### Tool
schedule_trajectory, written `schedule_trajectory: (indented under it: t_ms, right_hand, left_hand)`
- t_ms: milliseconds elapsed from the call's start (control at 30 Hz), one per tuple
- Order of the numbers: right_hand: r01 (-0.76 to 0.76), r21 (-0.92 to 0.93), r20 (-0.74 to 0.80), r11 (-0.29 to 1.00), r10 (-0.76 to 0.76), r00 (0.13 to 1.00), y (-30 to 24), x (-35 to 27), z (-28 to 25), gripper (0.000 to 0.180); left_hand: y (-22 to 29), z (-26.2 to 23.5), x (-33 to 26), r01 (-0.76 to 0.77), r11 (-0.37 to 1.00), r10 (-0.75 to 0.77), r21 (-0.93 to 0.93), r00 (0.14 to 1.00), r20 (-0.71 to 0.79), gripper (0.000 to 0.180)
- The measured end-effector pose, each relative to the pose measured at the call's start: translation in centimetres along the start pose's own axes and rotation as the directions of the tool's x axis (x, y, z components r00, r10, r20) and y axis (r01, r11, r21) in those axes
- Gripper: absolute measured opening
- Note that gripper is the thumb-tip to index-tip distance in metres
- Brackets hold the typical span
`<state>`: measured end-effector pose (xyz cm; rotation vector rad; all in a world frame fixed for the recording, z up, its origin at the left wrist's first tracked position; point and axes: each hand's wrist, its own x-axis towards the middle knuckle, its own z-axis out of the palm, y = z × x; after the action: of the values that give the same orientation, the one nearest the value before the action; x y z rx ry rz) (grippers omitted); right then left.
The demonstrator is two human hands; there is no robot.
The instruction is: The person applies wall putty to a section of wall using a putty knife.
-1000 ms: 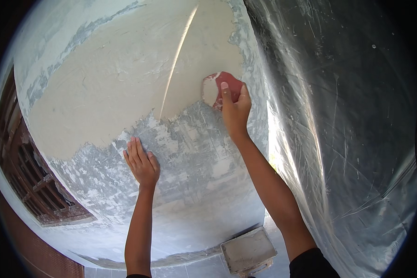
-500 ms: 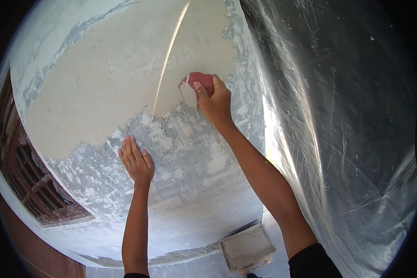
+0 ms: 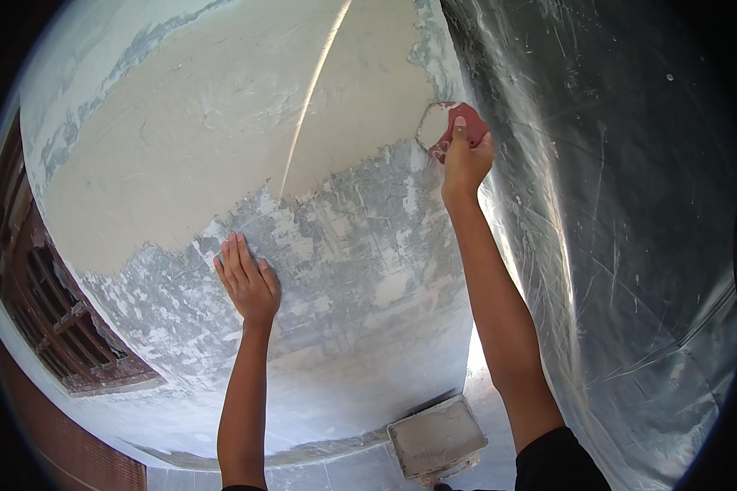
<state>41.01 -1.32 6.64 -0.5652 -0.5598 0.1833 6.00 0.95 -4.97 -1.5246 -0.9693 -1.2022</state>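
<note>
My right hand (image 3: 468, 168) grips a red putty spreader (image 3: 472, 123), thumb on its near face. Pale filler coats the spreader's left part, and its blade is at the wall's right edge. The wall (image 3: 360, 254) has a broad beige layer of wet-looking filler (image 3: 196, 155) across its upper part, with a ragged lower border. Below that border the surface is patchy grey and white. My left hand (image 3: 250, 282) lies flat against the grey part just under the filler, fingers stretched upward and holding nothing.
A rectangular tray (image 3: 398, 458) of filler stands on the floor at the wall's foot. Creased clear plastic sheeting (image 3: 630, 245) hangs along the right side. At the left is a brown window grille (image 3: 61, 319). A bright strip of light crosses the filler.
My right hand has swept the spreader rightward and slightly up, from the filler's lower border to the wall's right edge. The left hand stays on the same patch of wall.
</note>
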Motion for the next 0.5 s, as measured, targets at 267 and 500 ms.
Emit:
schedule_trajectory:
  t_ms: [267, 500]
  right_hand:
    - [0.399, -0.257, 0.501, 0.880, -0.231, 0.834, 0.3, -5.3, 3.8, 0.040]
    - [0.145, 0.046, 0.142, 0.988, -0.150, 0.978, -2.3, -3.8, 2.6, 0.026]
  left_hand:
    - [-0.6, -0.2, -0.3, -0.008, 1.000, 0.008, 0.002, 1.000, 0.000, 0.052]
    - [-0.1, -0.1, -0.4, 0.011, 1.000, -0.011, 0.023, 1.000, -0.013, 0.052]
